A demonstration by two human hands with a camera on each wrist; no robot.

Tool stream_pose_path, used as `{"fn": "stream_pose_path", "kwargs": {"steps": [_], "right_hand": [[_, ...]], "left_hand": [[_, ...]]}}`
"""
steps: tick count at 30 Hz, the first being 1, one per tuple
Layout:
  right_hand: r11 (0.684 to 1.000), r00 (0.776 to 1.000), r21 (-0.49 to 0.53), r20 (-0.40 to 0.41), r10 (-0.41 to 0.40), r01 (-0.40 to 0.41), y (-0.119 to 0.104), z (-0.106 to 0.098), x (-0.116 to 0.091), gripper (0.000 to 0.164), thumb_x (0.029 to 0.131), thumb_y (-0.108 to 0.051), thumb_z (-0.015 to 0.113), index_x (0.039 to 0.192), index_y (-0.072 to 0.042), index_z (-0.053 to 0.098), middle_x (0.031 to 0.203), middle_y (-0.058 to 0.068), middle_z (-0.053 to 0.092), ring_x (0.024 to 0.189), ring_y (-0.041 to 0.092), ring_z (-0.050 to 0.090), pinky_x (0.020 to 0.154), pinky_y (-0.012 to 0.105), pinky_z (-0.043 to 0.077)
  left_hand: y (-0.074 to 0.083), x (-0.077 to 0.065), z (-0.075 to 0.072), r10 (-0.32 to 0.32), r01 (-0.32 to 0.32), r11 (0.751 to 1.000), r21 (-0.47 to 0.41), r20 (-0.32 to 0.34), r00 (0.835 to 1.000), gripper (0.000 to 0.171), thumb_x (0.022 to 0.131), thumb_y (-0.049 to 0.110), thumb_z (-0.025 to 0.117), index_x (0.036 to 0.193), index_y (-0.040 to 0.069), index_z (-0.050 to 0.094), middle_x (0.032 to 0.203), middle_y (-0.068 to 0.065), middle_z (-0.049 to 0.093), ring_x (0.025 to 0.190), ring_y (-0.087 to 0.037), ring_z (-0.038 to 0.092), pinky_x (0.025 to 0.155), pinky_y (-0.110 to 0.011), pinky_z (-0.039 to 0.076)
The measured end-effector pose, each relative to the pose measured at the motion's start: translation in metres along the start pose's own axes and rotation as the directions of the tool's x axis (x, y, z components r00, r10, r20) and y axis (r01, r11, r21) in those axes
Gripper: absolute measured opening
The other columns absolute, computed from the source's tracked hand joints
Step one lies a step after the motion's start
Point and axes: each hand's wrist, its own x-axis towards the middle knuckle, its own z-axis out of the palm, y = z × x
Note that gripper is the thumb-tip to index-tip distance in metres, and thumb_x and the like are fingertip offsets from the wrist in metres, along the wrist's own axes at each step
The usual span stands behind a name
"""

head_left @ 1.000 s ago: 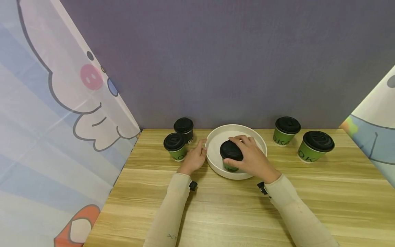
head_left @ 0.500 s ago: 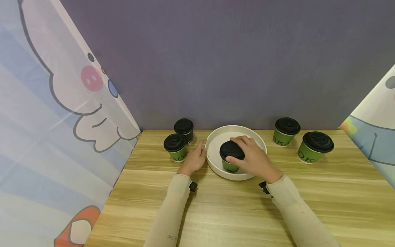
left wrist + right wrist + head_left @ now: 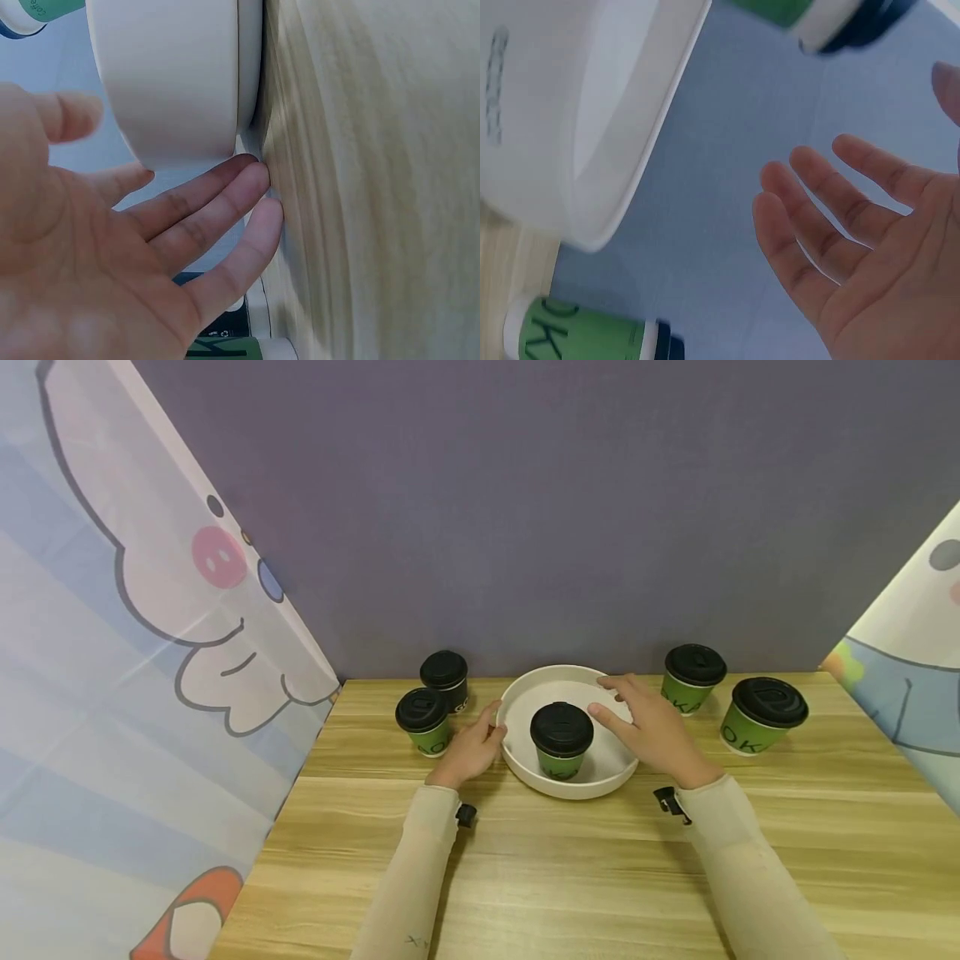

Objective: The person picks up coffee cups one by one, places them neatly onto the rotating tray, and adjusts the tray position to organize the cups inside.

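Observation:
A green paper cup with a black lid (image 3: 562,739) stands upright inside the round white tray (image 3: 566,790). My right hand (image 3: 652,727) hangs over the tray's right side, apart from the cup, its fingers spread and holding nothing; the right wrist view shows the same bare palm (image 3: 900,247) beside the tray wall (image 3: 622,187). At the tray's left side is my left hand (image 3: 471,749), fingers extended. In the left wrist view its fingertips (image 3: 259,176) are low by the tabletop, right at the tray's outer wall (image 3: 172,82).
Left of the tray stand a lidded green cup (image 3: 423,720) and, behind it, a dark lidded cup (image 3: 446,680). Two more green lidded cups, one farther back (image 3: 693,677) and one nearer (image 3: 762,714), stand right of the tray. A grey wall (image 3: 555,527) closes the table's back.
My right hand has let go of the green cup in the tray and moved off to the right, its fingers spreading. The cup stays in place, and my left hand stays at the tray.

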Motion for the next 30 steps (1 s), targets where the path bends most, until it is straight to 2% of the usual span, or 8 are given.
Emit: {"fn": "stream_pose_path", "kwargs": {"steps": [4, 8, 11, 15, 18, 24, 30], "right_hand": [[0.999, 0.999, -0.014, -0.031, 0.045, -0.045, 0.015, -0.015, -0.002, 0.055, 0.102, -0.04, 0.063, 0.142, -0.004, 0.055, 0.131, 0.019, 0.06, 0.112, 0.039, 0.06, 0.087, 0.058, 0.049], [0.996, 0.995, -0.023, -0.055, 0.083, -0.084, 0.033, -0.031, -0.006, 0.057, 0.102, -0.039, 0.063, 0.143, -0.001, 0.053, 0.136, 0.024, 0.055, 0.119, 0.045, 0.051, 0.092, 0.064, 0.044], [0.992, 0.989, -0.012, -0.08, 0.124, -0.125, 0.045, -0.041, -0.009, 0.057, 0.102, -0.038, 0.062, 0.144, 0.0, 0.053, 0.14, 0.027, 0.051, 0.126, 0.05, 0.044, 0.097, 0.069, 0.038], [0.984, 0.976, 0.012, -0.126, 0.178, -0.178, 0.057, -0.053, -0.012, 0.057, 0.103, -0.038, 0.062, 0.144, 0.001, 0.052, 0.143, 0.032, 0.048, 0.13, 0.056, 0.037, 0.101, 0.072, 0.031], [0.978, 0.964, 0.021, -0.164, 0.207, -0.206, 0.064, -0.058, -0.015, 0.057, 0.103, -0.037, 0.061, 0.143, 0.003, 0.053, 0.144, 0.037, 0.044, 0.129, 0.06, 0.032, 0.101, 0.075, 0.024], [0.955, 0.924, 0.007, -0.252, 0.289, -0.297, 0.077, -0.067, -0.022, 0.055, 0.103, -0.034, 0.06, 0.141, 0.005, 0.053, 0.144, 0.043, 0.036, 0.125, 0.065, 0.025, 0.094, 0.076, 0.013], [0.912, 0.869, 0.044, -0.287, 0.403, -0.408, 0.093, -0.074, -0.03, 0.061, 0.102, -0.031, 0.058, 0.149, 0.005, 0.044, 0.152, 0.043, 0.023, 0.136, 0.066, 0.012, 0.102, 0.077, 0.005]], "left_hand": [[0.0, 0.0, -0.002, 0.002, -0.002, 1.0, -0.002, 0.032, 0.999, 0.064, 0.106, 0.043, 0.044, 0.164, 0.029, 0.022, 0.132, -0.01, 0.068, 0.123, -0.03, 0.064, 0.106, -0.052, 0.047], [0.0, -0.003, -0.005, 0.025, -0.024, 1.0, -0.013, 0.076, 0.997, 0.082, 0.098, 0.048, 0.056, 0.166, 0.03, 0.014, 0.139, -0.011, 0.064, 0.126, -0.029, 0.062, 0.109, -0.052, 0.046], [0.001, -0.005, -0.006, 0.012, -0.011, 1.0, -0.013, 0.114, 0.993, 0.1, 0.089, 0.059, 0.067, 0.166, 0.033, 0.008, 0.156, -0.01, 0.049, 0.138, -0.031, 0.054, 0.112, -0.054, 0.043], [0.002, -0.006, -0.007, 0.009, -0.006, 1.0, -0.021, 0.141, 0.99, 0.125, 0.073, 0.071, 0.08, 0.166, 0.035, 0.004, 0.17, -0.005, 0.025, 0.152, -0.033, 0.035, 0.118, -0.057, 0.036], [0.002, -0.006, -0.006, 0.028, -0.024, 0.999, -0.031, 0.136, 0.99, 0.137, 0.065, 0.073, 0.084, 0.166, 0.032, 0.003, 0.171, -0.004, 0.022, 0.154, -0.032, 0.03, 0.12, -0.057, 0.033], [0.003, -0.007, -0.006, 0.03, -0.024, 0.999, -0.044, 0.133, 0.991, 0.138, 0.065, 0.071, 0.086, 0.166, 0.03, 0.003, 0.171, -0.007, 0.024, 0.152, -0.037, 0.033, 0.118, -0.059, 0.035], [0.003, -0.008, -0.007, 0.035, -0.027, 0.998, -0.063, 0.137, 0.99, 0.134, 0.067, 0.066, 0.088, 0.166, 0.029, 0.006, 0.167, -0.012, 0.031, 0.149, -0.04, 0.038, 0.117, -0.06, 0.037]]}}
